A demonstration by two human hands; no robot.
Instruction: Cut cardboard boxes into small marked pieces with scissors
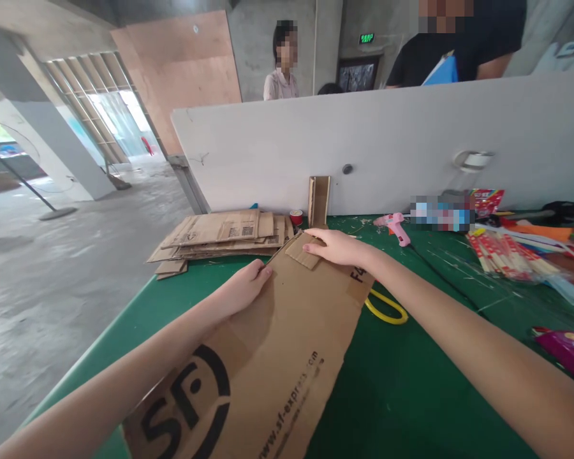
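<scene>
A large brown cardboard sheet (pixel 287 331) with black "SF" print lies slanted across the table in front of me. My left hand (pixel 249 287) is closed on its left edge, thumb on top and fingers hidden beneath. At the sheet's far corner rests a small cardboard piece (pixel 302 251). My right hand (pixel 337 247) pinches this piece against the sheet, its thumb on the piece and its fingers at the far edge. Under the sheet's right edge a yellow looped handle (pixel 387 309) sticks out; the rest of that tool is hidden.
Flattened cardboard pieces (pixel 220 233) are stacked at the back left, beside a red tape roll (pixel 296 217). A folded cardboard strip (pixel 320 199) leans on the white partition (pixel 268 146). A pink glue gun (pixel 396 227) and packaged sticks (pixel 502 252) lie right. People stand beyond.
</scene>
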